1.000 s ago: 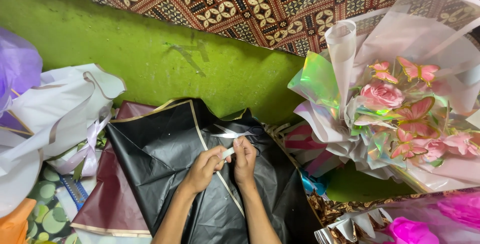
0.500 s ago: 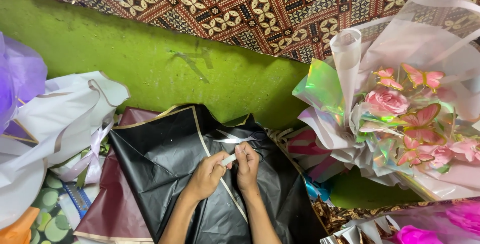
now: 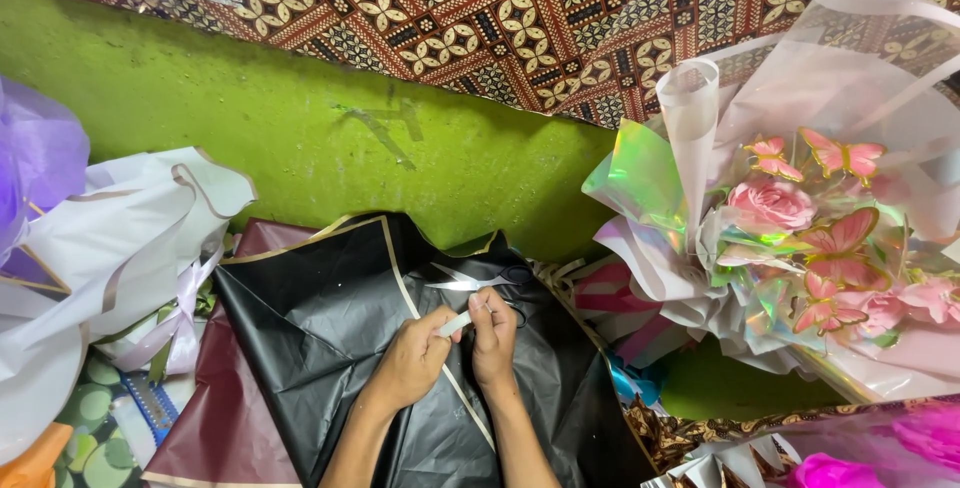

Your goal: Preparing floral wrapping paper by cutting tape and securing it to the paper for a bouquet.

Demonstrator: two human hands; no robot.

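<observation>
Black wrapping paper (image 3: 330,348) lies under our left hand (image 3: 415,358) and right hand (image 3: 493,338), both pinching what looks like a small white tape piece (image 3: 457,323), mid-peel; scissors (image 3: 480,280) rest near the paper's top edge.

Green wall (image 3: 250,118) seen across mid-frame, paint scuffed, w/ crossed tape marks (image 3: 385,133); batik cloth (image 3: 500,8) in brown, red & cream hung above it, lower edge ragged; light even, no hard shadows noted; floor hidden by clutter; patterned fabric (image 3: 680,438) glimpsed lower right.
</observation>
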